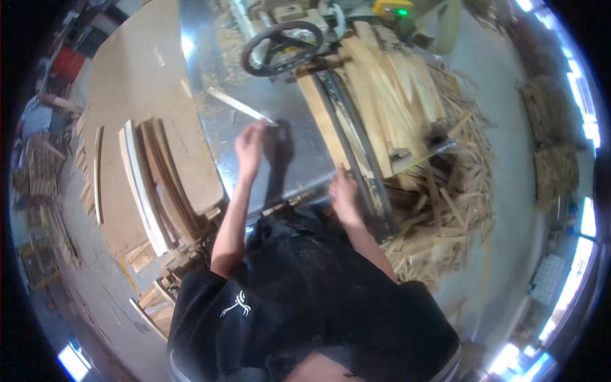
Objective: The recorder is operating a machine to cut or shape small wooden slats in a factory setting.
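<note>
Above the shiny metal machine table [254,172], my left hand [249,145] pinches the near end of a thin pale wood strip [237,104]. The strip slants away to the far left. My right hand [344,191] is closed at the near end of a long flat wooden board [323,121], though blur softens the fingers. This board runs lengthwise beside a dark metal fence [356,137]. Toward its far end stands a black handwheel [282,48] on the machine.
Several long strips [149,184] lie on a brown board surface [137,70] at the left. Pale planks [398,95] are stacked right of the fence, above a large heap of offcuts [445,216]. A yellow device [391,9] with a green light sits at the far side.
</note>
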`<state>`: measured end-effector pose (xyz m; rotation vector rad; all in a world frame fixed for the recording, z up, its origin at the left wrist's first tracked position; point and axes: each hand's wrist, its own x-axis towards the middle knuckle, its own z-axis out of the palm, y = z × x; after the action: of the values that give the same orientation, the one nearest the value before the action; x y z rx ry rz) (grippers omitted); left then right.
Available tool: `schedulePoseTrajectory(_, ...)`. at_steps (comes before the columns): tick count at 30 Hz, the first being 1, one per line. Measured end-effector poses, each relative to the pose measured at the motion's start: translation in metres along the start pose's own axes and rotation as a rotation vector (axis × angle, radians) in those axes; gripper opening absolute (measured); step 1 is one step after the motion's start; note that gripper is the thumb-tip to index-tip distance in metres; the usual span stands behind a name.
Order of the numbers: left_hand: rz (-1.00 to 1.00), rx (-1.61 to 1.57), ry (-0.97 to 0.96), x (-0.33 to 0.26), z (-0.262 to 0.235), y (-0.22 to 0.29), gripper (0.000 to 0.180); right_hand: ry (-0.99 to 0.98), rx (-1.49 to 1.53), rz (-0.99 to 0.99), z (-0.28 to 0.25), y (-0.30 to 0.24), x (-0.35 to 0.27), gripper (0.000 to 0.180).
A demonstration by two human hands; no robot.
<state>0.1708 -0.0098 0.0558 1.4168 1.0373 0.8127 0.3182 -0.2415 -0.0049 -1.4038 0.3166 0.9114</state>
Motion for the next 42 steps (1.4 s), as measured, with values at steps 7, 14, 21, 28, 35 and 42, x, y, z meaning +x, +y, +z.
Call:
schedulePoseTrajectory(7,0.225,1.059,0.874,-0.013,-0.206,-0.004,0.038,0.048,0.159,0.001,0.083,-0.031,0.054,0.040)
schedulePoseTrajectory(14,-0.356,1.343,0.928,-0.066,-0.283,-0.033,0.084,0.040,-0.044,-0.031,0.093,-0.025,0.058,0.047)
schedulePoseTrajectory(21,-0.130,1.358,1.036,-0.065,-0.284,-0.040,0.057,0.074,-0.011,-0.093,0.099,-0.020,0.061,0.044)
schedulePoseTrajectory(28,-0.028,1.201,0.867,-0.077,-0.311,-0.041,0.046,0.016,0.056,-0.100,0.112,-0.025,0.078,0.043)
schedulePoseTrajectory(35,0.114,1.271,0.896,-0.082,-0.305,-0.045,0.049,-0.025,0.065,-0.059,0.120,-0.033,0.091,0.048)
schedulePoseTrajectory(42,0.105,1.204,0.907,-0.083,-0.303,-0.048,0.050,-0.061,0.044,-0.034,0.135,-0.044,0.121,0.050)
